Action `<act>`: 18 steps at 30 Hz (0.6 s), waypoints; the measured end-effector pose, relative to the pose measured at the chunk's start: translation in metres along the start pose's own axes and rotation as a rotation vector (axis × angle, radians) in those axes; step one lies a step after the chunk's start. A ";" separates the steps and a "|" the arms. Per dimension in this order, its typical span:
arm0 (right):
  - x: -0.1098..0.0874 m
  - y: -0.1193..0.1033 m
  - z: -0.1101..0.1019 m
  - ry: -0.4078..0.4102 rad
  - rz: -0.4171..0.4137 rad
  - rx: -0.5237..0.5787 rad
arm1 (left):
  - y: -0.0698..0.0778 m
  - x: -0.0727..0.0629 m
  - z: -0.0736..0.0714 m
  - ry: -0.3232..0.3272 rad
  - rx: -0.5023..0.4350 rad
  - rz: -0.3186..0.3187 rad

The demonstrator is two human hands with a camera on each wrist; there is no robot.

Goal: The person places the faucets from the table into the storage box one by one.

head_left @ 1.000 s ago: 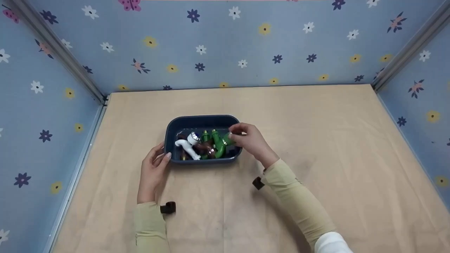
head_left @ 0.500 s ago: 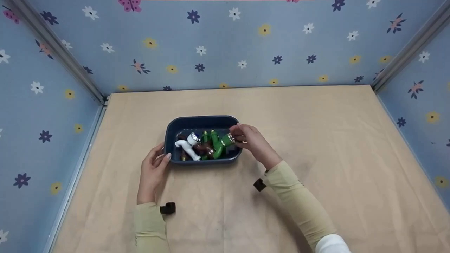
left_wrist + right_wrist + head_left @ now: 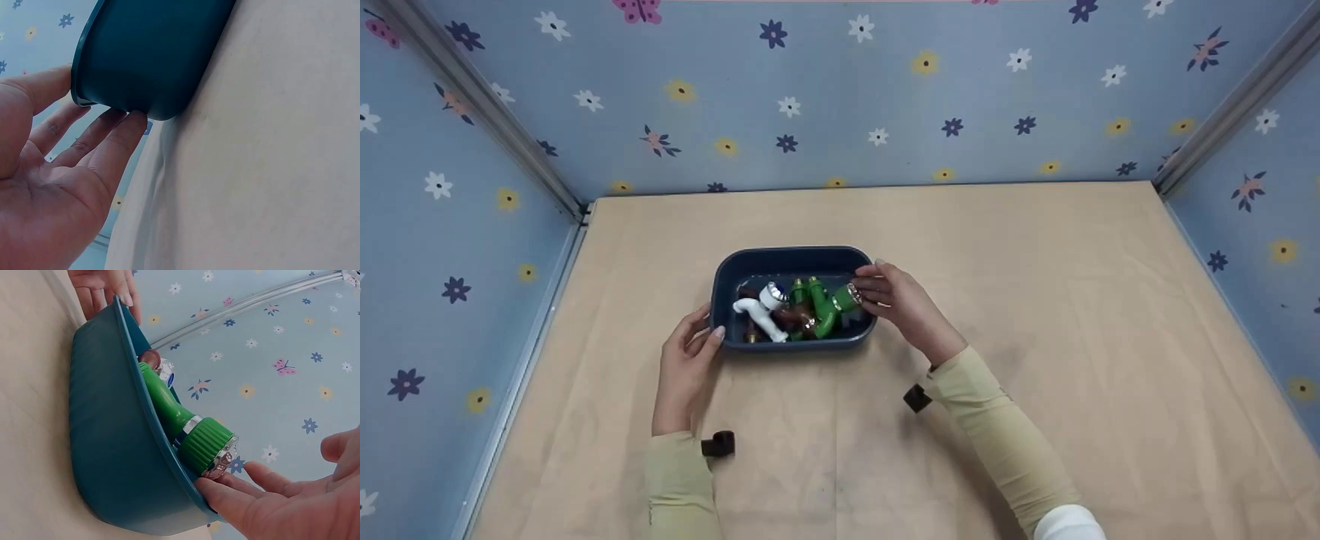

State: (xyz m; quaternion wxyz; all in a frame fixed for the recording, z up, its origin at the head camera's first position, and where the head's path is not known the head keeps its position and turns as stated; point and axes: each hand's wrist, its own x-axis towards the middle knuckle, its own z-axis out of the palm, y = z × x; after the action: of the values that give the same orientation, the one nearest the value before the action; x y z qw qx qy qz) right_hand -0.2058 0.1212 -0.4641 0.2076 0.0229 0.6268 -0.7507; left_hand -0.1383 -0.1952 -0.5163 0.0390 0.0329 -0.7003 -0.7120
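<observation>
A dark blue plastic bin [image 3: 791, 346] stands on the table with several water taps inside. A green tap [image 3: 826, 315] leans at its right end, its ribbed green knob [image 3: 205, 444] with a clear cap rising by the rim. A white tap [image 3: 761, 316] lies at the left, a brown tap [image 3: 795, 316] between them. My left hand [image 3: 688, 367] holds the bin's left end, thumb at the rim and fingertips against the outer wall. My right hand [image 3: 906, 307] is at the right rim, fingers extended beside the knob, thumb apart; whether a finger touches the cap is unclear.
A beige cloth covers the table [image 3: 1072, 300]. Blue flowered panels [image 3: 840, 90] enclose the back and both sides, with grey metal posts [image 3: 487, 105] at the corners. Small black devices [image 3: 718, 444] are at both wrists.
My right hand has let go of the green tap's knob and drawn slightly right, its fingers spreading. The green tap has tilted a little. My left hand and the bin stay put.
</observation>
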 end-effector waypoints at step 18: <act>-0.008 0.002 -0.010 -0.037 -0.032 0.058 | 0.000 0.001 0.001 0.020 0.031 -0.015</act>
State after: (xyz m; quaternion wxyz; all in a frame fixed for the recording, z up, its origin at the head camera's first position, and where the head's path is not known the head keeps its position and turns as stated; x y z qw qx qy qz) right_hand -0.2003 0.1321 -0.4659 0.2062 0.0050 0.6010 -0.7722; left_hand -0.1397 -0.1944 -0.5161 0.0403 0.0459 -0.7105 -0.7011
